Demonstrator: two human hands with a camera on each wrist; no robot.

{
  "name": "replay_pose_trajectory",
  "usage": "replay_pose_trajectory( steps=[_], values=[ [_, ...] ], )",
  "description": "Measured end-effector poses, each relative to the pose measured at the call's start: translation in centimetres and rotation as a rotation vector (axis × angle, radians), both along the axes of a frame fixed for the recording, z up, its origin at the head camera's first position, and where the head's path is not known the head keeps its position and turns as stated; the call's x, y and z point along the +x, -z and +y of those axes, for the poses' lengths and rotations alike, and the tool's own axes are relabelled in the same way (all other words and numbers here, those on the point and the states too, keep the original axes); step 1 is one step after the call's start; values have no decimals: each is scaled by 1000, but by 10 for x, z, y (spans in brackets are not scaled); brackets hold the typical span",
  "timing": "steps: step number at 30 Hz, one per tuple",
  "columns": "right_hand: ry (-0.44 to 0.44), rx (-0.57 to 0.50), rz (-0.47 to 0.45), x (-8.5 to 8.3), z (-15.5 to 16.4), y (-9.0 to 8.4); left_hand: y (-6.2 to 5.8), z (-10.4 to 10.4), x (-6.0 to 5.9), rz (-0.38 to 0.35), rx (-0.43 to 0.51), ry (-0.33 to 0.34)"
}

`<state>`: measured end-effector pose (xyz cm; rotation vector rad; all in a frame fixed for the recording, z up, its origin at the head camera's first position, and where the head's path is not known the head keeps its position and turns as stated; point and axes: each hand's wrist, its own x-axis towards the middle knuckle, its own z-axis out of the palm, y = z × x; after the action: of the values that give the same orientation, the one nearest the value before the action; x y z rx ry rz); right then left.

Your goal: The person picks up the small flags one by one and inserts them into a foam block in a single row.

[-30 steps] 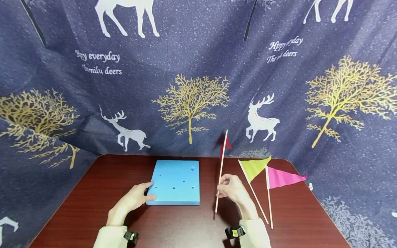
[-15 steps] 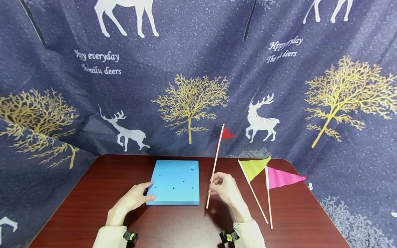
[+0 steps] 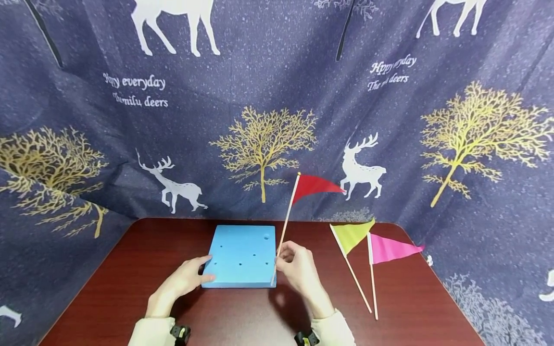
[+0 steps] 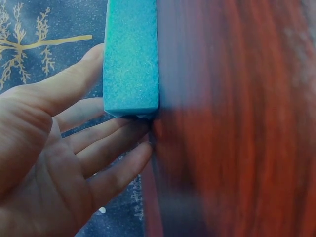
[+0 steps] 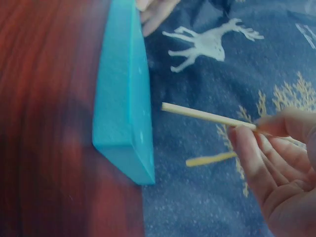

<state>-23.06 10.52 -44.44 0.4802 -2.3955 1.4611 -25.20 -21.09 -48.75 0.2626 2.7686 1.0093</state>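
Observation:
A blue foam block (image 3: 242,256) with several small holes lies on the dark red table (image 3: 108,293). My left hand (image 3: 186,278) rests with straight fingers against the block's near left corner (image 4: 131,106). My right hand (image 3: 292,262) pinches the thin wooden stick (image 3: 283,233) of a red flag (image 3: 313,185). The stick leans, and its lower end (image 5: 170,107) hangs just off the block's near right corner (image 5: 133,163). The red pennant points right in front of the curtain.
A yellow-green flag (image 3: 352,233) and a pink flag (image 3: 389,247) lie on the table to the right, sticks pointing toward me. A dark blue curtain (image 3: 268,96) with deer and trees closes off the back and sides.
My right hand has carried the red flag left, from the bare table to the block's right edge. The pennant has swung out to the right. The left hand has stayed put.

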Motion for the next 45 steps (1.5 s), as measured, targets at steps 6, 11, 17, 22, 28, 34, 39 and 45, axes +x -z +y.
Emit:
replay_pose_trajectory(
  steps=[6,11,17,22,28,34,39,45],
  values=[
    [-12,9,72,6,-23,9,2,0,0,-8,-3,0],
    [-21,6,100,6,-41,10,1,0,-1,13,21,4],
    [-45,-15,99,-3,-61,10,2,-4,-2,24,18,9],
    [-63,-69,141,-14,-82,13,5,-8,-3,39,28,10],
    [-55,-100,172,-28,-107,19,10,-10,-6,77,39,14],
    [-24,-127,115,-41,-121,16,10,-11,-7,93,42,26],
    [-21,-98,95,-51,-132,19,9,-12,-7,93,39,26],
    [-13,-49,100,-56,-142,25,11,-10,-8,91,28,30]
  ],
)
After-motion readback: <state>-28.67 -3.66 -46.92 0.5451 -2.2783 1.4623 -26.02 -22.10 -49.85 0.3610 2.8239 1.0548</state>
